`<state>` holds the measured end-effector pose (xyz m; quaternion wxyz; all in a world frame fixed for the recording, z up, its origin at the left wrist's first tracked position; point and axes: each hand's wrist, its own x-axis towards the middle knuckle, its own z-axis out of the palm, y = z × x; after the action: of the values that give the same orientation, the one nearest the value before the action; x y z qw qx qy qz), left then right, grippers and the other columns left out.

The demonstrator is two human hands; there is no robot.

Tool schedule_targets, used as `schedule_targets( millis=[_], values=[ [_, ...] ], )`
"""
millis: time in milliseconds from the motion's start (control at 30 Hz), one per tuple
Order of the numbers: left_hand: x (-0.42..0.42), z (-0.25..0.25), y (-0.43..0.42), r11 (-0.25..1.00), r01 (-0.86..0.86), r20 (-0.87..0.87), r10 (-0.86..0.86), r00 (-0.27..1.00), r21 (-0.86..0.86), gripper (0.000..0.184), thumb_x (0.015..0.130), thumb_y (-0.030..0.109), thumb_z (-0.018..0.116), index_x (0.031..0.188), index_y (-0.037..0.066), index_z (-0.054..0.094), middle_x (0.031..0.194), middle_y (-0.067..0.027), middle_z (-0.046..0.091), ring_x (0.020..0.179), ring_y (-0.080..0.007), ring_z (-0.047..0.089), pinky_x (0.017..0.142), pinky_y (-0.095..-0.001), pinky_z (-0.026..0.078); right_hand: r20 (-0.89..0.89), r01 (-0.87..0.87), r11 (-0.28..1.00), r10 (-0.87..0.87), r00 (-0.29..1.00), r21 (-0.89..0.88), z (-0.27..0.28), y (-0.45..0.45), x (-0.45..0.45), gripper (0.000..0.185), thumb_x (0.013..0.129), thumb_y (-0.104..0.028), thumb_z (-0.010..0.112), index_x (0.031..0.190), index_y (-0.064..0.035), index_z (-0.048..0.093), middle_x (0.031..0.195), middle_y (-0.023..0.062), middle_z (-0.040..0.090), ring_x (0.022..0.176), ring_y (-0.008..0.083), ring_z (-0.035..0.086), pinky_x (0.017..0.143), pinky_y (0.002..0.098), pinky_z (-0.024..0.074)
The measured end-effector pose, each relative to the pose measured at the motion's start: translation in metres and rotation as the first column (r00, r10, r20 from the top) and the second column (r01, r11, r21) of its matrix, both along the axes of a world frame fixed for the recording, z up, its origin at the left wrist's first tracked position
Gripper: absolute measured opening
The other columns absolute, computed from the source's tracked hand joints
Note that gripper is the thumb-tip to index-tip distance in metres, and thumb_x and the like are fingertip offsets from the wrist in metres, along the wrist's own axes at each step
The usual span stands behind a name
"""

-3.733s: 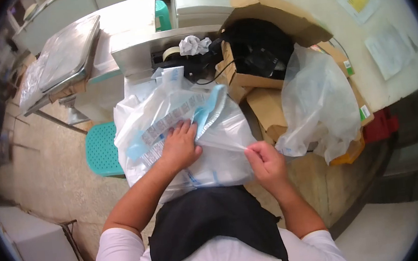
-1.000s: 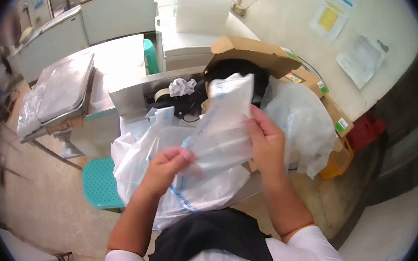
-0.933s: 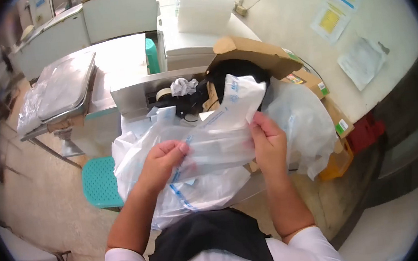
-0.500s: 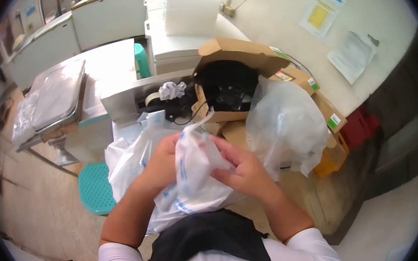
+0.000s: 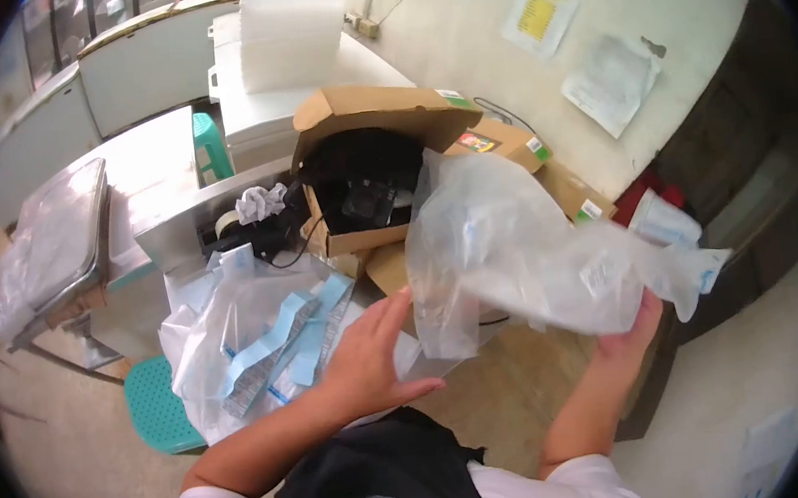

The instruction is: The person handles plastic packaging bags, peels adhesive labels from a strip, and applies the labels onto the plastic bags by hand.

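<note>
My left hand point(image 5: 376, 360) is open, fingers spread, between the white plastic bag and the clear bag. Light-blue printed strips point(image 5: 284, 340) lie on the white plastic bag point(image 5: 195, 362) to its left. On the right, my right hand point(image 5: 634, 328) is at the lower edge of a blurred piece of translucent plastic point(image 5: 573, 281), its fingers partly hidden behind it. This plastic overlaps a large clear bag point(image 5: 471, 205) hanging beside the cardboard boxes. A whitish cup-like item point(image 5: 664, 221) shows beyond my right hand.
An open cardboard box point(image 5: 370, 240) holds black items and a cable. Crumpled paper point(image 5: 260, 204) and a tape roll sit left of it. A green stool point(image 5: 159, 408) stands at lower left, a metal tray point(image 5: 60, 222) beyond. A red object point(image 5: 639, 198) is at right.
The hands have parted; the right moved far right with the plastic, and the left opened. Blue strips now show on the white bag. The view has swung right.
</note>
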<state>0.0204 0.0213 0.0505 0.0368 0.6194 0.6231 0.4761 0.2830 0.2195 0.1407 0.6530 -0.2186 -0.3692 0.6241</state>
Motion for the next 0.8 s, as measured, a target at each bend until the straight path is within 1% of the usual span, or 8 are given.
schedule_targets(
  millis=[100,233,333,433,467,567,633,800],
  values=[
    [0.006,-0.013,0.019,0.998,0.043,-0.084,-0.047,0.995,-0.052,0.077,0.075,0.037,0.085,0.138,0.006,0.051,0.135,-0.0175,0.053,0.123,-0.0379,0.052,0.100,-0.0455,0.045,-0.174,-0.168,0.986,0.165,0.971,-0.005,-0.021,-0.019,-0.011,0.048,0.101,-0.032,0.052,0.139,-0.0042,0.053,0.130,0.0140,0.063,0.116,0.0333,0.063,0.101,0.0486,0.0519],
    [-0.002,-0.016,0.035,0.986,0.149,0.010,-0.148,0.989,-0.080,0.035,0.091,0.021,0.073,0.119,0.003,0.064,0.111,-0.0132,0.068,0.103,-0.0281,0.065,0.093,-0.0397,0.050,-0.058,-0.382,0.922,0.385,0.921,0.055,-0.064,-0.011,-0.004,0.049,0.100,-0.033,0.056,0.140,-0.0059,0.053,0.132,0.0126,0.062,0.115,0.0313,0.063,0.098,0.0470,0.0526],
    [0.005,-0.005,0.038,0.963,0.268,0.759,-0.177,0.626,0.003,0.021,0.097,0.010,0.064,0.116,0.001,0.066,0.102,-0.0064,0.070,0.097,-0.0154,0.065,0.088,-0.0310,0.051,0.134,-0.291,0.907,0.344,0.929,-0.306,-0.077,-0.003,-0.020,0.044,0.098,-0.027,0.063,0.135,-0.0057,0.056,0.129,0.0097,0.064,0.109,0.0249,0.066,0.091,0.0415,0.0553],
    [0.006,0.005,0.048,0.954,0.238,0.810,-0.283,0.514,0.183,0.021,0.101,0.008,0.059,0.119,0.000,0.066,0.107,-0.0025,0.069,0.100,-0.0077,0.059,0.086,-0.0273,0.050,0.277,0.155,0.988,-0.142,0.950,-0.025,-0.101,-0.011,-0.056,0.033,0.095,-0.006,0.062,0.127,-0.0017,0.061,0.124,0.0127,0.066,0.116,0.0268,0.064,0.101,0.0458,0.0513],
    [0.011,0.015,0.048,0.955,0.218,0.844,-0.283,0.455,0.202,0.027,0.097,0.003,0.060,0.124,0.002,0.065,0.107,-0.0077,0.070,0.101,-0.0162,0.064,0.089,-0.0307,0.051,0.626,0.166,0.947,-0.308,0.717,0.277,-0.112,-0.017,-0.056,0.030,0.094,-0.005,0.062,0.124,-0.0011,0.064,0.120,0.0115,0.068,0.114,0.0246,0.064,0.099,0.0434,0.0510],
    [0.007,0.022,0.054,0.949,0.160,0.289,-0.239,0.927,0.271,0.039,0.089,-0.002,0.062,0.128,0.004,0.065,0.107,-0.0138,0.070,0.098,-0.0296,0.067,0.088,-0.0345,0.051,0.637,-0.436,0.481,-0.681,0.361,0.761,-0.123,-0.007,-0.072,0.037,0.092,-0.016,0.070,0.124,0.0014,0.064,0.122,0.0101,0.066,0.112,0.0217,0.062,0.097,0.0377,0.0501],
    [0.008,0.031,0.050,0.938,0.254,0.094,-0.282,0.955,0.236,0.048,0.081,0.000,0.066,0.128,0.007,0.065,0.107,-0.0166,0.068,0.096,-0.0381,0.064,0.085,-0.0413,0.050,0.586,-0.533,0.354,-0.725,0.362,0.768,-0.117,0.009,-0.093,0.036,0.092,-0.015,0.069,0.124,0.0014,0.064,0.121,0.0103,0.066,0.111,0.0218,0.062,0.096,0.0378,0.0502],
    [0.013,0.020,0.039,0.924,0.355,-0.074,-0.348,0.935,0.142,0.050,0.079,0.005,0.071,0.129,0.009,0.065,0.107,-0.0146,0.068,0.097,-0.0354,0.065,0.085,-0.0445,0.051,0.742,-0.282,0.687,-0.600,0.298,0.669,-0.079,0.089,-0.161,0.033,0.091,-0.012,0.068,0.121,0.0015,0.064,0.118,0.0107,0.066,0.109,0.0221,0.062,0.094,0.0378,0.0505]
  ],
)
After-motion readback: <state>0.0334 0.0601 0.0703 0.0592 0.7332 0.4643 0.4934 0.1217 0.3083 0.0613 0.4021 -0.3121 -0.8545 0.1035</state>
